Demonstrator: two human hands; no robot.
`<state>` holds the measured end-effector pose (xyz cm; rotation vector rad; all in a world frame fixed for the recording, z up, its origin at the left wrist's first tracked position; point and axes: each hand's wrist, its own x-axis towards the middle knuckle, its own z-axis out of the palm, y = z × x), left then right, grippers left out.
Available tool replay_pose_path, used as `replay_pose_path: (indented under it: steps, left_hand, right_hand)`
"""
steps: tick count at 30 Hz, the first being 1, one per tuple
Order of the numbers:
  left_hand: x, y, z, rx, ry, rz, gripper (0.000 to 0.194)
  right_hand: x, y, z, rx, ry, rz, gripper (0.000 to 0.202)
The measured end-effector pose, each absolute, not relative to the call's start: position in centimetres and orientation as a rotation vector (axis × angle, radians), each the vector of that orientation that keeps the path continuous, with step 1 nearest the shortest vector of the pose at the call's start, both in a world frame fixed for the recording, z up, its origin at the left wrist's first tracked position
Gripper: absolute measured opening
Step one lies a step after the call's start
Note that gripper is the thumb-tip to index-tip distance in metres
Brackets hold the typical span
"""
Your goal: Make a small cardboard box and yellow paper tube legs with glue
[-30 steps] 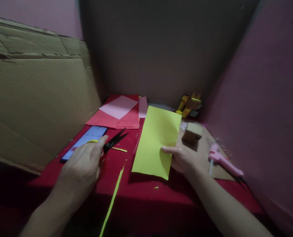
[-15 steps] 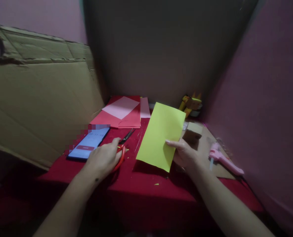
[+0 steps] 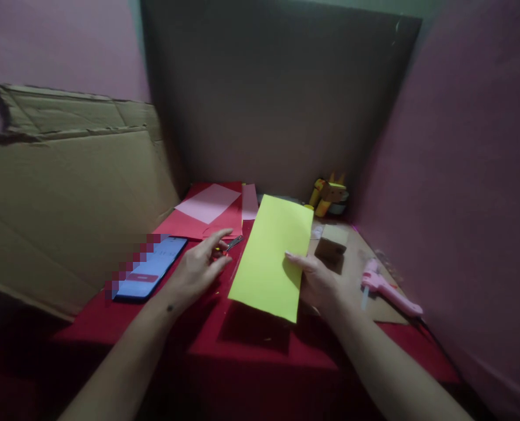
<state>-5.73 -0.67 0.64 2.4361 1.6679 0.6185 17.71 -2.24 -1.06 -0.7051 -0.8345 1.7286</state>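
A yellow-green sheet of paper is tilted above the red cloth, its thumb-side edge pinched in my right hand. The thumb lies on top of the sheet and the other fingers are hidden beneath it. To the left, my left hand has its thumb and fingers apart, with nothing held. Just beyond those fingers lie scissors; their blades show, while the red handles are mostly covered by the hand.
Left of my left hand is a lit phone. Behind lie red sheets topped by a pink sheet. At right, a pink glue gun and small cardboard box rest on cardboard. A yellow-and-brown paper animal stands at the back.
My left hand has come off the red scissor handles, its fingers spreading apart. The scissors stay on the cloth. The whole view has tilted slightly upward; my right hand keeps the yellow-green sheet.
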Motion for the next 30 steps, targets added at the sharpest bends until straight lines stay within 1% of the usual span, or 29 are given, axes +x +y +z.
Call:
replay_pose_path:
  steps: [1, 2, 3, 6, 9, 13, 17, 21, 23, 25, 27, 29, 30]
  left_hand:
    - [-5.8, -1.8, 0.2, 2.442, 1.435, 0.790, 0.050]
    - [-5.9, -3.0, -0.4, 2.470, 1.238, 0.873, 0.052]
    - [-6.0, -4.2, -1.3, 2.524, 1.116, 0.986, 0.051]
    - [-6.5, -7.0, -4.1, 2.627, 0.944, 1.197, 0.050]
    - [-7.1, -8.4, -6.1, 2.620, 0.911, 1.190, 0.042]
    - [-7.8, -8.5, -6.3, 2.594, 0.880, 1.113, 0.045]
    - [-7.8, -7.5, -6.0, 2.476, 0.932, 0.995, 0.035]
    - [-7.3, -6.7, -5.5, 2.392, 1.081, 0.861, 0.032]
    - [-7.0, -6.4, -5.0, 2.361, 1.099, 0.808, 0.028]
    - [-6.8, -6.0, -4.6, 2.324, 1.090, 0.748, 0.025]
    - [-6.7, -5.5, -4.2, 2.295, 1.076, 0.691, 0.024]
    - [-6.7, -5.1, -4.1, 2.288, 1.059, 0.661, 0.025]
    - [-6.7, -4.9, -4.0, 2.291, 1.049, 0.655, 0.025]
  right_hand:
    - [17.5, -2.5, -1.1, -0.709, -0.838, 1.766, 0.034]
    - [17.2, -2.8, -1.1, -0.719, -0.840, 1.811, 0.031]
    - [17.0, -3.1, -1.2, -0.735, -0.837, 1.865, 0.029]
    - [16.1, -3.8, -1.5, -0.828, -0.786, 1.996, 0.029]
    - [15.5, -4.1, -1.8, -0.933, -0.747, 2.079, 0.029]
    - [15.4, -4.2, -1.9, -1.003, -0.751, 2.106, 0.023]
    - [15.8, -3.8, -2.0, -1.095, -0.863, 1.811, 0.029]
    - [17.0, -4.0, -2.4, -1.260, -0.958, 1.529, 0.041]
    - [17.8, -4.9, -2.3, -1.348, -1.196, 1.193, 0.041]
    - [18.5, -6.2, -2.0, -1.326, -1.501, 0.824, 0.037]
    - [18.9, -7.7, -1.6, -1.186, -1.773, 0.688, 0.041]
    - [18.9, -8.7, -1.7, -1.062, -2.057, 0.665, 0.052]
    - [18.8, -9.0, -2.0, -1.012, -2.170, 0.621, 0.051]
